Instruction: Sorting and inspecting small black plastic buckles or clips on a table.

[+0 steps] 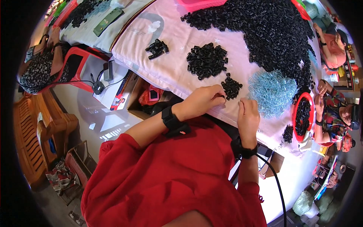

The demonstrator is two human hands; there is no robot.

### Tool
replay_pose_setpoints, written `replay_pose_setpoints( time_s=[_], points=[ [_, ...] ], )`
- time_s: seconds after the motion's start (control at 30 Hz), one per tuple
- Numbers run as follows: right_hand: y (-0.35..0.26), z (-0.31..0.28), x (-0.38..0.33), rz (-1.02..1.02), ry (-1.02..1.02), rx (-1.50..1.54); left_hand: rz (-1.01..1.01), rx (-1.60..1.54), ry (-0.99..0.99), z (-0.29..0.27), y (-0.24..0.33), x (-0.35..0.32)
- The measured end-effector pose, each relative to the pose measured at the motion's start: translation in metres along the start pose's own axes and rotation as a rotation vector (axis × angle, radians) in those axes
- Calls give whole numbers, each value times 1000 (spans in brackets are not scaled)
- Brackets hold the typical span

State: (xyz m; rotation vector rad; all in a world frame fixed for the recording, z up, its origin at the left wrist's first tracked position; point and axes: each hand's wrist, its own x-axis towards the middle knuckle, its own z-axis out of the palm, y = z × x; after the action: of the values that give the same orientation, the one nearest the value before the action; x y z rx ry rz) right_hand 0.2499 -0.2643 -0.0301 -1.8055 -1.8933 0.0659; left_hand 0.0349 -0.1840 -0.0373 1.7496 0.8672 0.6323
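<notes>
And here's the L hand [202,100] and R hand [248,113], apart over the surface [174,72] edge, fingertips pinched; can't tell if they grip anything. Small pile of blk pcs [231,87] sits just past 'em, btwn the two. Clear-blue heap [272,92] crowds the R side, red bowl [312,109] beyond, huge blk heap [272,34] behind. Cable [279,181] trails nr R wrist!

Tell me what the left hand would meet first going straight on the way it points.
Most likely the small heap of black pieces just beyond the left hand, though the hand's height above the pink cloth is hard to judge.
</notes>
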Motion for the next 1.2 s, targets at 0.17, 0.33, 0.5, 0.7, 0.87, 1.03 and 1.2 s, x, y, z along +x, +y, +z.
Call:
replay_pose_setpoints(
  time_s=[0.17, 0.33, 0.5, 0.7, 0.87, 1.03, 1.2],
  points=[
    [-3, -6, 3, 43, 112, 97, -24, -188, -72, -2, -7, -3],
    [-22, -12, -2, 229, 25, 401, 9, -362, -137, -7, -12, 0],
    [-34, -7, 0, 315, 6, 630, 41, -338, -146, -10, -13, 1],
    [-31, 0, -3, 223, -22, 529, -81, -370, -167, -7, -9, 1],
    [-33, 4, -3, 318, -16, 606, -41, -437, -132, -5, -18, 2],
    [-37, -1, 1, 245, -11, 573, -51, -411, -192, -11, -11, 3],
    [-37, 0, 1, 369, -8, 688, -29, -466, -202, -11, -20, 6]
  ],
)
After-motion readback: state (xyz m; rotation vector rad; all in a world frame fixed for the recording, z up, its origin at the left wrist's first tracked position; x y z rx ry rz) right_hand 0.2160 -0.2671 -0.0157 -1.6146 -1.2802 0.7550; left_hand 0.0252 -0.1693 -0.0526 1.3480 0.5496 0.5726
